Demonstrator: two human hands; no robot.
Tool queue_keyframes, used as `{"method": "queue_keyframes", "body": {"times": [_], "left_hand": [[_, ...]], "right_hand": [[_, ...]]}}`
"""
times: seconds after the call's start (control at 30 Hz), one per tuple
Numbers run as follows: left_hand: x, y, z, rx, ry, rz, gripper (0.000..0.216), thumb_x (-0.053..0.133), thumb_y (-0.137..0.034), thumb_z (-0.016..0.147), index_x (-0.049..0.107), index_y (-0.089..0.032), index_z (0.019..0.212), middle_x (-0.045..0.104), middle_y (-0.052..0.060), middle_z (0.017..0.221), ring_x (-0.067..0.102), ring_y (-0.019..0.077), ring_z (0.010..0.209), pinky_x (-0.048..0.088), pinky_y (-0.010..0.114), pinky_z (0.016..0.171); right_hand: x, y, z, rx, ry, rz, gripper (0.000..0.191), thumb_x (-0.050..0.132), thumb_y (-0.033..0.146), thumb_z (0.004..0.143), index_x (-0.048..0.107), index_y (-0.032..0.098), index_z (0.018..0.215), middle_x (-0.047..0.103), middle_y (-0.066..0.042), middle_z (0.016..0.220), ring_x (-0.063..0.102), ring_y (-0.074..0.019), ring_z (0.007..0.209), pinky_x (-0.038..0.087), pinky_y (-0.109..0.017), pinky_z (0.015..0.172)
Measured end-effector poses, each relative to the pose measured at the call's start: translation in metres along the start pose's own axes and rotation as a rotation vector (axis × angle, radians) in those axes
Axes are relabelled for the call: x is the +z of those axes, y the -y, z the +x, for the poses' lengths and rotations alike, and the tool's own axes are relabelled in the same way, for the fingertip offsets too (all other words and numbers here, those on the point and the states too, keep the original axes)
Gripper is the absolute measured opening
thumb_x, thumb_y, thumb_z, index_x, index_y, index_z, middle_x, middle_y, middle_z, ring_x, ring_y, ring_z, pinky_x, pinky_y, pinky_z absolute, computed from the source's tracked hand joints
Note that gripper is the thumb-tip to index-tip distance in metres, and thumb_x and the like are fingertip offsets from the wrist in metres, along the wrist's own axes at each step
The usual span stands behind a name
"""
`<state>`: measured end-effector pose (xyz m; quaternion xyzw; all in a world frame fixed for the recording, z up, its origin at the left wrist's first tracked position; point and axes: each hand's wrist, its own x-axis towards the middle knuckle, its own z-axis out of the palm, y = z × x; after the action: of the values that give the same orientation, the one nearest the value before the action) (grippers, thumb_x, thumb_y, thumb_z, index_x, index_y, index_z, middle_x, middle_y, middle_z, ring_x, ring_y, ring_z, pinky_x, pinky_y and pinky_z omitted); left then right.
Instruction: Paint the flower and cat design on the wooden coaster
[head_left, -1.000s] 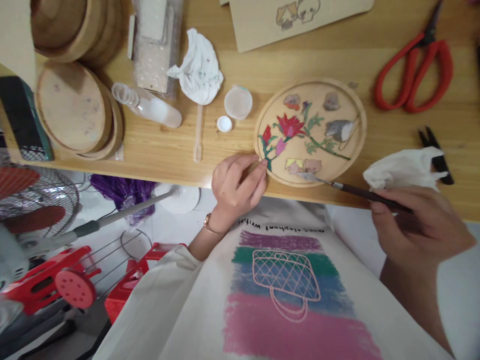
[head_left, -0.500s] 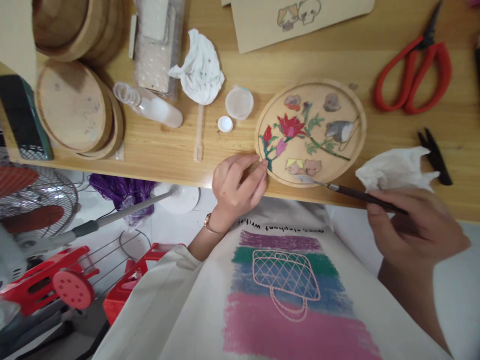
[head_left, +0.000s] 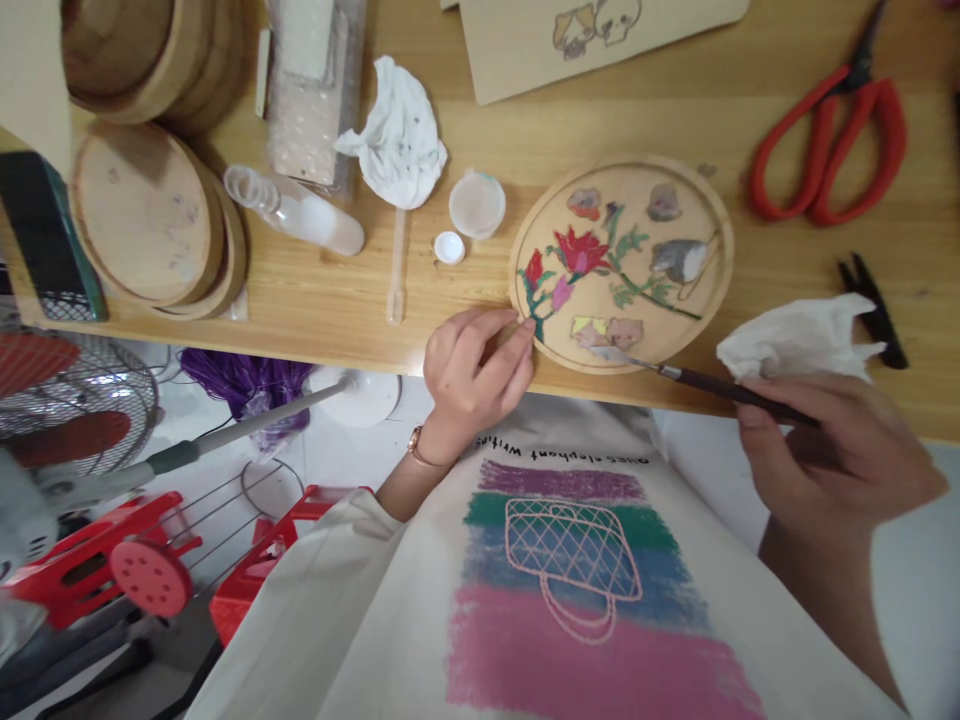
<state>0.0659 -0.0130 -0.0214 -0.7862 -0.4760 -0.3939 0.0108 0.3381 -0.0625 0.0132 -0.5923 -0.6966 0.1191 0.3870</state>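
A round wooden plate (head_left: 716, 215) painted with red flowers, green stems and paint blobs lies near the table's front edge. My left hand (head_left: 472, 370) is curled, its fingertips pinching the plate's near left rim. My right hand (head_left: 832, 455) is closed around a dark-handled paintbrush (head_left: 720, 385); the brush tip rests on the plate's lower part beside a yellow and pink patch. A crumpled white tissue (head_left: 799, 340) lies just beyond my right hand.
Red scissors (head_left: 829, 140) and black snips (head_left: 874, 305) lie right. A small lidded cup (head_left: 477, 204), white cap (head_left: 449, 247), pipette (head_left: 396, 270), clear bottle (head_left: 300, 210), crumpled cloth (head_left: 397, 135) and stacked wooden discs (head_left: 150, 215) sit left. A drawn board (head_left: 592, 35) lies behind. A fan (head_left: 67, 400) stands below.
My right hand and the brush shifted slightly left then back right along the plate's lower edge; the tissue moved with it. My left hand has stayed put on the rim.
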Motion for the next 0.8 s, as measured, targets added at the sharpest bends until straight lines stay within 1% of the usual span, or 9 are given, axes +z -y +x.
{"method": "queue_keyframes", "body": {"times": [0.23,0.43,0.57,0.7,0.8], "left_hand": [[0.0001,-0.0002,0.0006,0.011,-0.006,0.043,0.018,0.066,-0.015,0.085,0.069,-0.02,0.102,0.072,0.005,0.1,0.068,0.0195,0.09,0.054,0.034,0.077],[0.0004,0.0,0.0002,0.008,0.007,0.054,0.016,0.063,-0.017,0.088,0.07,-0.021,0.101,0.072,0.005,0.1,0.066,0.019,0.091,0.052,0.034,0.077],[0.001,0.0006,-0.001,0.0,-0.004,-0.007,0.021,0.062,-0.017,0.088,0.069,-0.022,0.106,0.071,0.005,0.102,0.066,0.0198,0.093,0.05,0.035,0.08],[0.0009,0.0006,-0.0008,-0.003,-0.002,-0.016,0.022,0.063,-0.015,0.087,0.069,-0.022,0.107,0.071,0.005,0.101,0.066,0.0201,0.093,0.05,0.035,0.079],[0.0005,0.0007,-0.0013,0.002,0.004,-0.013,0.023,0.063,-0.015,0.087,0.069,-0.021,0.108,0.071,0.006,0.102,0.066,0.0205,0.093,0.05,0.036,0.079]], "right_hand": [[0.0018,0.0004,0.0015,-0.031,0.003,0.008,0.044,0.073,0.006,0.075,0.073,0.032,0.111,0.069,0.001,0.08,0.062,-0.0135,0.068,0.048,-0.027,0.061],[-0.0003,-0.0011,-0.0006,-0.012,-0.003,-0.008,0.048,0.074,0.007,0.074,0.073,0.035,0.114,0.07,0.0,0.082,0.063,-0.0144,0.069,0.047,-0.027,0.061],[-0.0005,-0.0004,0.0003,-0.009,-0.015,-0.016,0.047,0.074,0.008,0.075,0.073,0.036,0.114,0.07,0.0,0.08,0.063,-0.0142,0.068,0.047,-0.027,0.061],[0.0003,0.0007,0.0016,-0.019,0.001,0.008,0.046,0.073,0.008,0.075,0.073,0.035,0.112,0.07,0.001,0.08,0.063,-0.0135,0.067,0.049,-0.027,0.062],[-0.0002,0.0003,0.0005,-0.008,0.004,-0.003,0.042,0.073,0.008,0.075,0.074,0.033,0.11,0.07,0.0,0.081,0.063,-0.0136,0.068,0.047,-0.027,0.06]]}}
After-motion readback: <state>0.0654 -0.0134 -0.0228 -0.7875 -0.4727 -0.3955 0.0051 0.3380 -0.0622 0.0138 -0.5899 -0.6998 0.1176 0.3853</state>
